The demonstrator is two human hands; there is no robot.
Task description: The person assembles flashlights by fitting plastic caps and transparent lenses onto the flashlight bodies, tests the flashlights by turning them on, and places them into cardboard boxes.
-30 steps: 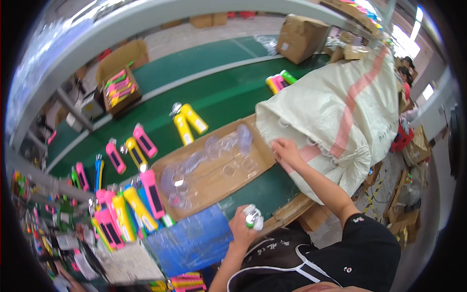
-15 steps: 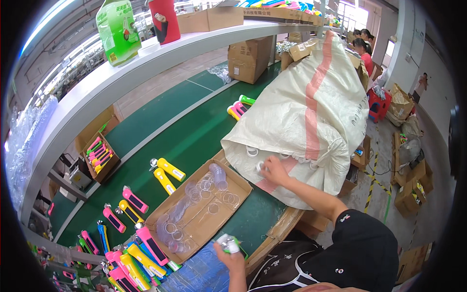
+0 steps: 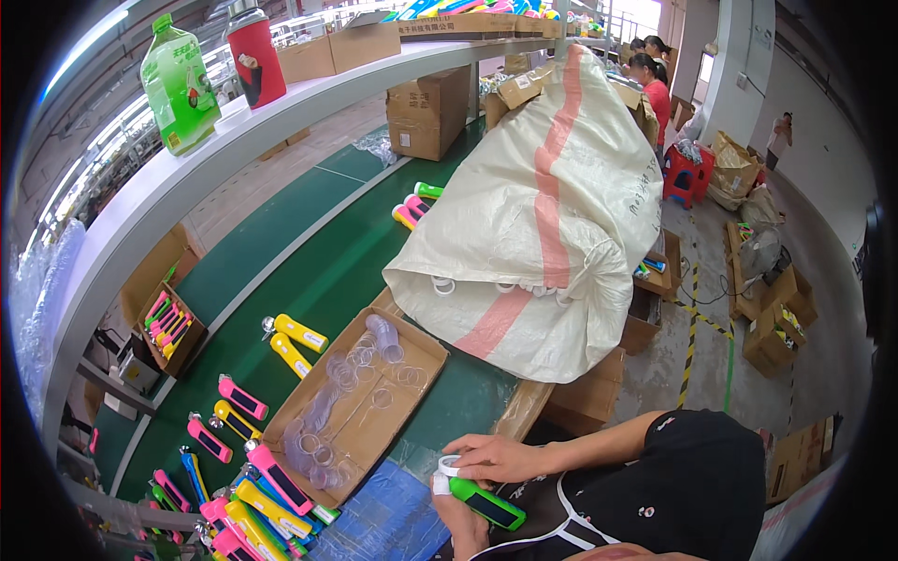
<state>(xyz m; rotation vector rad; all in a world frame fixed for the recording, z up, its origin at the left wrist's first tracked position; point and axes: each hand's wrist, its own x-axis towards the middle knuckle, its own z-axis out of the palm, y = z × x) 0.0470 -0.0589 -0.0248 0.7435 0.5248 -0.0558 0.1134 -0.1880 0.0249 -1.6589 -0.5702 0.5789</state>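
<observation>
My left hand (image 3: 458,516) is closed around a green flashlight (image 3: 486,503) with a dark panel on its side, held low near my body. White shows at the flashlight's head. My right hand (image 3: 496,458) pinches a white plastic ring (image 3: 449,465) right at that head; whether it is seated there I cannot tell. Beyond my hands, a shallow cardboard tray (image 3: 398,411) holds clear plastic rings (image 3: 323,411). More white rings (image 3: 443,285) show at the mouth of a large woven sack (image 3: 486,234) with a pink stripe.
Several coloured flashlights (image 3: 271,505) lie piled at the left on the green bench (image 3: 468,383), beside blue plastic sheeting (image 3: 388,514). A shelf (image 3: 234,131) carrying a green bottle (image 3: 178,89) and a red flask (image 3: 257,61) spans the far side. Cartons (image 3: 776,341) stand on the floor at right.
My right hand has come back from the sack's mouth with a white ring and met my left hand. The green flashlight has turned, its panel now facing up. The view has shifted right.
</observation>
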